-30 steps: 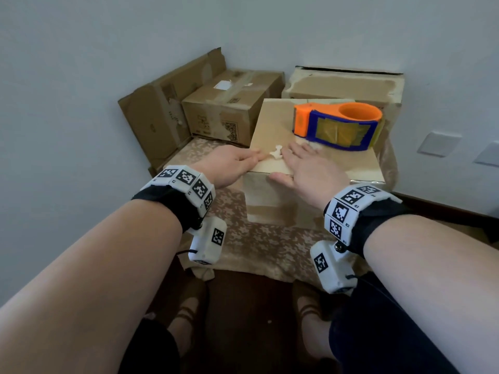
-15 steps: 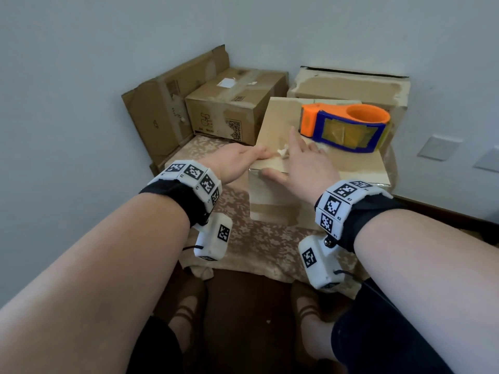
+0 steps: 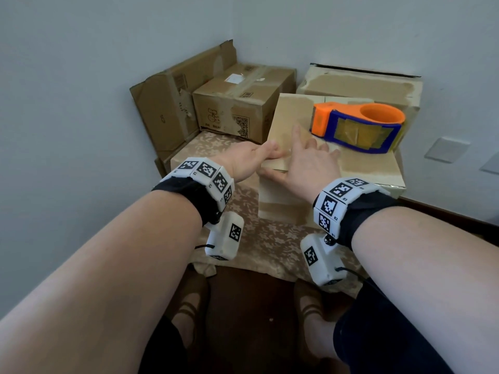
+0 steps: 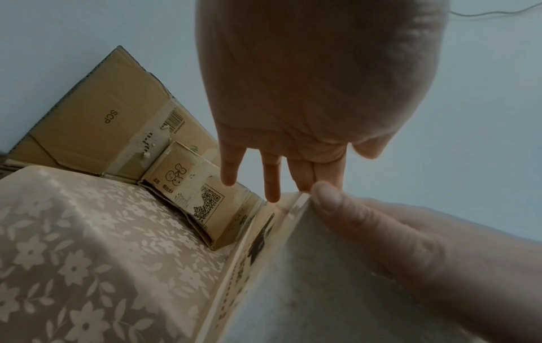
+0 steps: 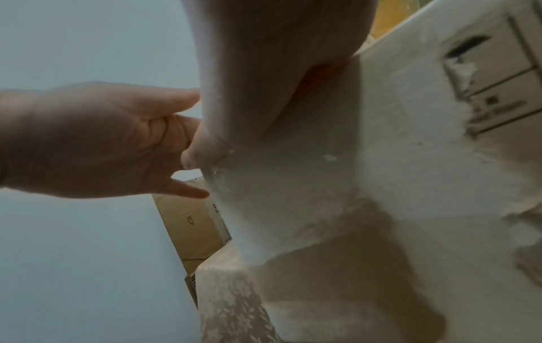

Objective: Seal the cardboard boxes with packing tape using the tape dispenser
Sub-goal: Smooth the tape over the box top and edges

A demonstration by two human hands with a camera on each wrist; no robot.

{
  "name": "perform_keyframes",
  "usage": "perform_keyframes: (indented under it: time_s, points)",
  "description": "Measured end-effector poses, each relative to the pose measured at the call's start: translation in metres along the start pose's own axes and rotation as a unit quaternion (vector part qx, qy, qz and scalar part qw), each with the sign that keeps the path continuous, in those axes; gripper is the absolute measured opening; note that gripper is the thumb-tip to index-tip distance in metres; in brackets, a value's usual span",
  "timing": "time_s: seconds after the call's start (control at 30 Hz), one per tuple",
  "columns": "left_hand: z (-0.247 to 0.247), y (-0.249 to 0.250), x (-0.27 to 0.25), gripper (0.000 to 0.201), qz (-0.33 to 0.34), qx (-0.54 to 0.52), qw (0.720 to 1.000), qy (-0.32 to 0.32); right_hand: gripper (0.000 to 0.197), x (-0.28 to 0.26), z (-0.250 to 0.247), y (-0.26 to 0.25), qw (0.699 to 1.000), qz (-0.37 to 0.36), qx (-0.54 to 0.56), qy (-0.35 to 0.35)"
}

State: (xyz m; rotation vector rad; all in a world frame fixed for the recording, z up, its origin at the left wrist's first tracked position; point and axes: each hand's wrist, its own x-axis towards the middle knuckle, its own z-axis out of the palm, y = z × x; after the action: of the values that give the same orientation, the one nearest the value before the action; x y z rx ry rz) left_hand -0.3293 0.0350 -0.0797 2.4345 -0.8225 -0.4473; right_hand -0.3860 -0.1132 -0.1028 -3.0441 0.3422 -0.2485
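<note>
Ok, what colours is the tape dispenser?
Orange and blue tape dispenser, clearest in the head view.

Hidden under the hands
The right hand (image 3: 305, 168) covered the box (image 3: 364, 168) seam; the tape dispenser (image 5: 318, 76) was only an orange blur.

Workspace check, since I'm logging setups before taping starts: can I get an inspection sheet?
Surface: floral cloth under the boxes.
Job's things: tape dispenser lies on the front box, unheld.
Clutter: taped box, flattened carton, large box behind.
Grippers: left hand touches the box's near left edge; right hand flat on its top.
Cables: thin leads at the wrist cameras.
Surroundings: wall corner, wall plates.
</note>
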Motion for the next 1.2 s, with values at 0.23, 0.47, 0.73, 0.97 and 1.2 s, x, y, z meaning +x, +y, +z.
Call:
perform_keyframes:
  time_s: [0.23, 0.47, 0.73, 0.97, 1.2]
  points:
    - [0.003, -0.003, 0.004, 0.056, 0.011, -0.031, 0.999, 0.01, 0.123, 0.005, 0.0, -0.008, 0.999, 0.034, -0.004, -0.02]
    - [0.003, -0.005, 0.008, 0.056, 0.014, -0.019, 1.0, 0.017, 0.128, 0.008, 0.001, -0.012, 0.999, 0.044, -0.009, -0.025]
    - [0.008, 0.002, -0.001, 0.05, 0.021, 0.081, 0.996, 0.014, 0.106, 0.005, 0.003, -0.006, 0.999, 0.014, -0.009, -0.032]
    - [0.01, 0.013, -0.007, 0.069, 0.017, 0.178, 0.984, 0.009, 0.1, -0.006, -0.003, 0.022, 0.996, -0.068, 0.022, -0.047]
    - [0.002, 0.037, 0.005, 0.071, -0.044, 0.34, 0.938, -0.056, 0.081, -0.015, -0.013, 0.046, 0.993, -0.102, -0.008, -0.066]
